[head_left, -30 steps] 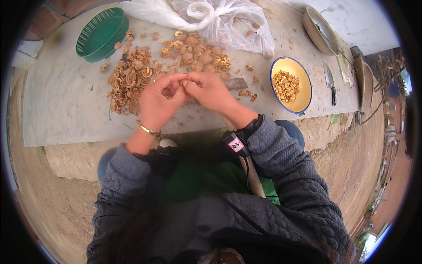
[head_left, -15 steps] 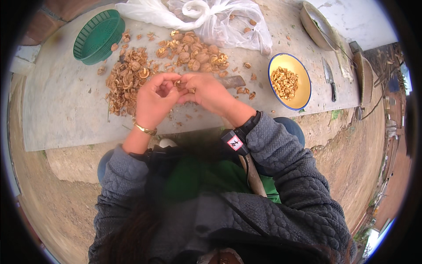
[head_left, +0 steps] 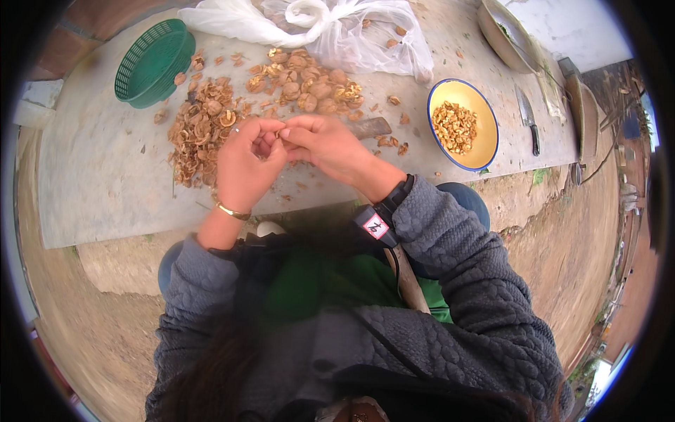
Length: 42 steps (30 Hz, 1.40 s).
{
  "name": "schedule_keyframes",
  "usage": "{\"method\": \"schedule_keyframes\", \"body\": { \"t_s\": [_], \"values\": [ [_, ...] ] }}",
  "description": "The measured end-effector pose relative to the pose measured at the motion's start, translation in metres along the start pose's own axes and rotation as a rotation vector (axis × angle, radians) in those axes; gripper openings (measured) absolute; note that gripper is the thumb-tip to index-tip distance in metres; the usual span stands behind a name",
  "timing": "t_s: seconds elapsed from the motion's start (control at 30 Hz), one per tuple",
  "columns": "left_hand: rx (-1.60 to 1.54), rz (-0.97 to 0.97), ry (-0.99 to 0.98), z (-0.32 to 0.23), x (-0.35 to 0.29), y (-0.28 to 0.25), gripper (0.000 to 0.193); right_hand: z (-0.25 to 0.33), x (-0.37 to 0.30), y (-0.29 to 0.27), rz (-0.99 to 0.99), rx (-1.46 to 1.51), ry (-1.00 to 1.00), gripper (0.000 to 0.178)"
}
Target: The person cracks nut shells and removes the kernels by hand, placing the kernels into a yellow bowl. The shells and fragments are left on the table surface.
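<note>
My left hand (head_left: pixel 246 163) and my right hand (head_left: pixel 332 149) meet above the near middle of the table, fingertips pinched together on a small brown walnut piece (head_left: pixel 278 134). The fingers cover most of it, so I cannot tell how much is shell and how much kernel. To the left of my left hand lies a heap of broken walnut shells (head_left: pixel 204 130). Just beyond my hands is a pile of cracked walnuts (head_left: pixel 309 83). Partly behind my right hand rests a worn, flat, brownish-grey tool end (head_left: pixel 371 127).
On the right stands a yellow bowl (head_left: pixel 482 141) with a blue rim, holding walnut kernels; beyond it lies a knife (head_left: pixel 532 123). A green basket (head_left: pixel 151 67) sits far left. A clear plastic bag (head_left: pixel 376 42) and a shallow round pan (head_left: pixel 503 42) are at the back.
My fingertips have drawn closer together around the walnut piece, and less of it shows. My hands stay in nearly the same place; the view has shifted slightly.
</note>
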State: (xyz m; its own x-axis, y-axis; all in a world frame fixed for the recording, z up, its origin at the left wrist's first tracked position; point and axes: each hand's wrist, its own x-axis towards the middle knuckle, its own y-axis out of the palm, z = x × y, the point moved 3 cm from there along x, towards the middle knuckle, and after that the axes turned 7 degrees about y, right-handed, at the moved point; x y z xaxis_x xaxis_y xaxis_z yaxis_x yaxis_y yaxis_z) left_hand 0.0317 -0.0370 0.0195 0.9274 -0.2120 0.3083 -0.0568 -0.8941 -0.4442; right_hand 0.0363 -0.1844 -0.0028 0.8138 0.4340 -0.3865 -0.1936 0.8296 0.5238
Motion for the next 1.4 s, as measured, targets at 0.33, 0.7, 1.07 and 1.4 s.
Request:
{"method": "schedule_keyframes", "body": {
  "t_s": [0.33,0.7,1.07,1.4],
  "values": [
    [0.088,0.002,0.055,-0.001,0.0,0.0,0.024,-0.007,0.004,-0.005,0.001,0.142,0.024,0.018],
    [0.022,-0.015,0.005,0.0,-0.001,0.001,0.024,-0.01,0.006,-0.006,0.056,0.213,0.006,0.018],
    [0.182,0.016,0.122,-0.005,-0.002,0.002,0.024,-0.017,0.011,-0.011,0.038,0.265,0.032,0.014],
    [-0.436,-0.052,-0.316,0.016,0.001,0.001,0.019,-0.012,0.006,-0.005,-0.002,0.226,0.022,0.017]
  ]
}}
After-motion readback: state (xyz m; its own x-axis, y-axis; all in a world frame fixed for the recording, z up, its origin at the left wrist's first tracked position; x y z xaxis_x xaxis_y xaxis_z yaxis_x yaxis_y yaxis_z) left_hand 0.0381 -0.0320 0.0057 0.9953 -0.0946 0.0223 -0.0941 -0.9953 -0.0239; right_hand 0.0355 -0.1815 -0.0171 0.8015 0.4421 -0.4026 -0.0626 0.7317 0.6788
